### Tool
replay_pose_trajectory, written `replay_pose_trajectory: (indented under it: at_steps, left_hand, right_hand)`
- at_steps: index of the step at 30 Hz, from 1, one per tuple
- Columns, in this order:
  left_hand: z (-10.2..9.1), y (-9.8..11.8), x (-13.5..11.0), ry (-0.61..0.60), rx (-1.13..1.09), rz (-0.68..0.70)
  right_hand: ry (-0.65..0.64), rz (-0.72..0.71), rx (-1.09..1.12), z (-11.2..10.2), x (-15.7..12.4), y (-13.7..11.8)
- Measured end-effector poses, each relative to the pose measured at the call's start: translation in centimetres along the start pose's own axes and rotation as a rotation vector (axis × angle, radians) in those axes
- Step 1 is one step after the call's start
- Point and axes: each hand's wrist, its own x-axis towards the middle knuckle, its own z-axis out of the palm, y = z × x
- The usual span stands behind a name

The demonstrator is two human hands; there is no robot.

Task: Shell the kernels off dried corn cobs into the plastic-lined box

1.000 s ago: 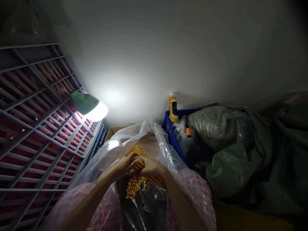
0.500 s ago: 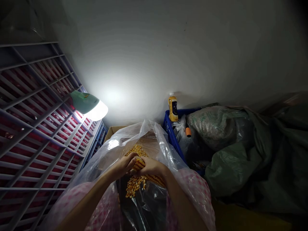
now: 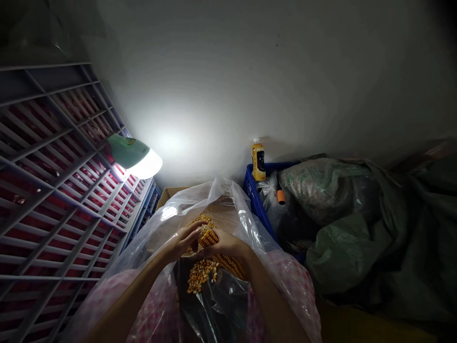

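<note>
My right hand (image 3: 228, 244) is wrapped around an ear of corn (image 3: 209, 237), its yellow kernel rows facing me and a bare patch at its upper left end. My left hand (image 3: 183, 240) is at that end, fingertips over the top of the ear and closed lightly against it. Loose kernels (image 3: 202, 276) lie on dark plastic sheeting (image 3: 214, 309) over my lap. Below my right hand lies a second ear of corn (image 3: 230, 266), partly covered by the wrist. More kernels (image 3: 205, 219) are heaped behind my hands in a clear plastic bag (image 3: 246, 219).
A cardboard box (image 3: 169, 192) shows behind the bag. At left stands a slatted plastic crate (image 3: 71, 186) with a lit lamp (image 3: 137, 155) hanging on it. To the right, a blue basket (image 3: 255, 200) holds bags, a yellow bottle (image 3: 258, 159) and an orange-handled item (image 3: 281, 196).
The ear of corn has tilted in my right hand, its bare end showing more. My left fingers have loosened and shifted up toward that end.
</note>
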Motion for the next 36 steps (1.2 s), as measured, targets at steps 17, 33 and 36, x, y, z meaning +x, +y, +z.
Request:
replay_pose_trajectory:
  at_steps: [17, 33, 36]
  left_hand:
    - [0.6, -0.2, -0.5, 0.218, 0.152, 0.095]
    - [0.9, -1.5, -0.1, 0.138, 0.439, 0.191]
    - [1.1, -1.3, -0.1, 0.173, 0.44, 0.196]
  right_hand:
    - [-0.028, 0.079, 0.198, 0.6, -0.6, -0.7]
    - [0.009, 0.148, 0.18, 0.4, -0.2, -0.1]
    - [0.006, 0.15, 0.18, 0.5, -0.2, 0.1]
